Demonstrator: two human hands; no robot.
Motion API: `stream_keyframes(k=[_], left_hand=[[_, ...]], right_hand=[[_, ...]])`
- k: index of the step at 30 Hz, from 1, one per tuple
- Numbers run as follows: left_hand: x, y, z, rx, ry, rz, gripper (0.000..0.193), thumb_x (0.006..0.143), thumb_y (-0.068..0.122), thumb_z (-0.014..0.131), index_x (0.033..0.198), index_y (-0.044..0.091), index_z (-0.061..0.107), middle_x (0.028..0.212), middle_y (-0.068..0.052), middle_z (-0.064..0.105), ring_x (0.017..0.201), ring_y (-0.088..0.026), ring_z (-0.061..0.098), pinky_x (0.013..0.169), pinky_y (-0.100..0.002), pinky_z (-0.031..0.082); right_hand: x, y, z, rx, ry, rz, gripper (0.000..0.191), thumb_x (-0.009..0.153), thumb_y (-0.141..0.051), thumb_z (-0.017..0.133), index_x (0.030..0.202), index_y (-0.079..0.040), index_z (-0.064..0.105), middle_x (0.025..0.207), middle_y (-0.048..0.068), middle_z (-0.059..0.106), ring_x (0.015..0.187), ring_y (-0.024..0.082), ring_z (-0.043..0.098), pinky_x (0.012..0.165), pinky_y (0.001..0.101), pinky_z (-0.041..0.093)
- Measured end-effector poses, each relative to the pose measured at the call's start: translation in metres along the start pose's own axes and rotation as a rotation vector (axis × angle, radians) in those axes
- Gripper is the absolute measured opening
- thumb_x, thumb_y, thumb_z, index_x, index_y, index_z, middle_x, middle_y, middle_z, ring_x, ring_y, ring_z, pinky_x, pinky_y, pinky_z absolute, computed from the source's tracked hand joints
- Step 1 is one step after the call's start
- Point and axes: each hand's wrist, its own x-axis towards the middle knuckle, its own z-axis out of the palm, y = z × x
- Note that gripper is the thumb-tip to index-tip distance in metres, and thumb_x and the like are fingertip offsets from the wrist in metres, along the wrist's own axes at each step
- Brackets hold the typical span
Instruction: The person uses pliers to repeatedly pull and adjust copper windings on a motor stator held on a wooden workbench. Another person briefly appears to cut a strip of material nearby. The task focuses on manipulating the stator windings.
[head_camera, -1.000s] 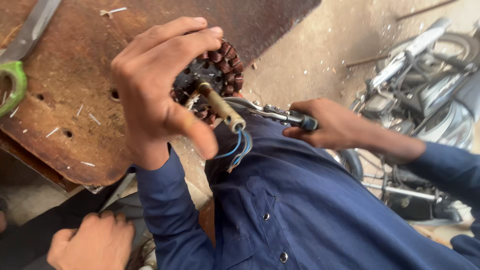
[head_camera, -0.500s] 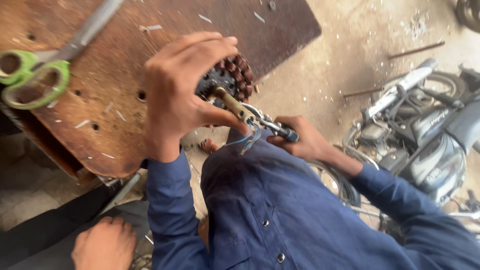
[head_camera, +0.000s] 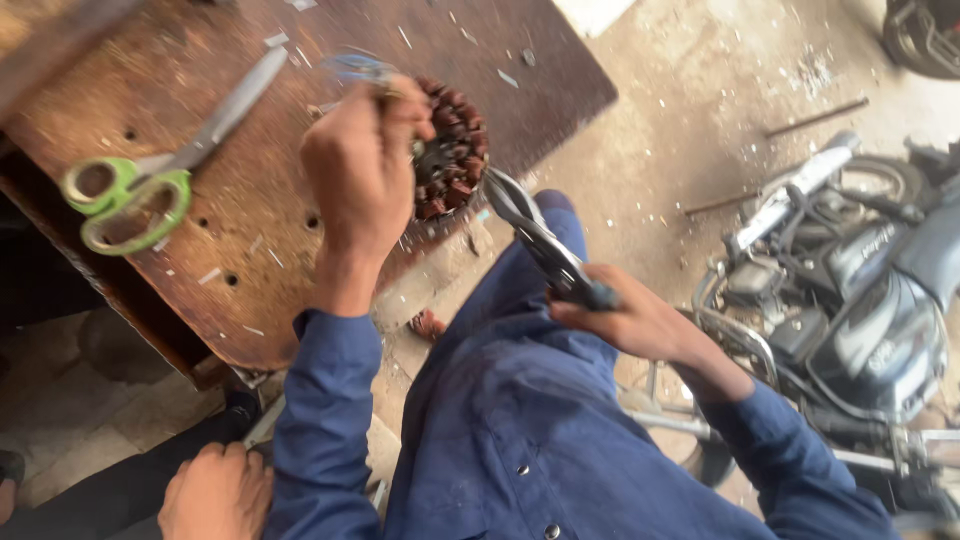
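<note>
Stator coil (head_camera: 452, 150) sits above the rusty counter (head_camera: 250, 150) edge, the left hand (head_camera: 360, 165) pinching it, so the right hand (head_camera: 625, 320), closed around pliers (head_camera: 540, 240), should bite gently, sparing the copper windings.

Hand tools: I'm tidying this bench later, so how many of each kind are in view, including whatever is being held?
Scissors, green-handled, lying on the rusty bench top: 1
Pliers, held in the right hand: 1
Total: 2

The left hand holds a coil-wound stator, which is a part, not a tool.
</note>
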Motion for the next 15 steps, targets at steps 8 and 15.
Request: stream_keyframes(k=[8, 15], left_hand=[[0.016, -0.025, 0.002, -0.031, 0.424, -0.159, 0.032, 0.119, 0.021, 0.046, 0.098, -0.001, 0.057, 0.082, -0.007, 0.064, 0.073, -0.018, 0.066, 0.07, -0.029, 0.053], [0.053, -0.017, 0.023, 0.084, 0.328, -0.278, 0.033, 0.114, 0.027, 0.045, 0.102, -0.003, 0.053, 0.095, -0.011, 0.063, 0.085, -0.019, 0.06, 0.076, -0.033, 0.052]], right_hand=[[0.058, -0.035, -0.074, 0.068, -0.105, -0.18, 0.027, 0.086, -0.022, 0.074, 0.103, -0.003, 0.066, 0.092, 0.006, 0.071, 0.087, 0.016, 0.064, 0.079, 0.0337, 0.052], [0.162, -0.061, -0.182, 0.131, -0.441, -0.238, 0.029, 0.087, -0.026, 0.074, 0.103, -0.003, 0.066, 0.09, 0.007, 0.072, 0.085, 0.016, 0.069, 0.077, 0.0344, 0.054]])
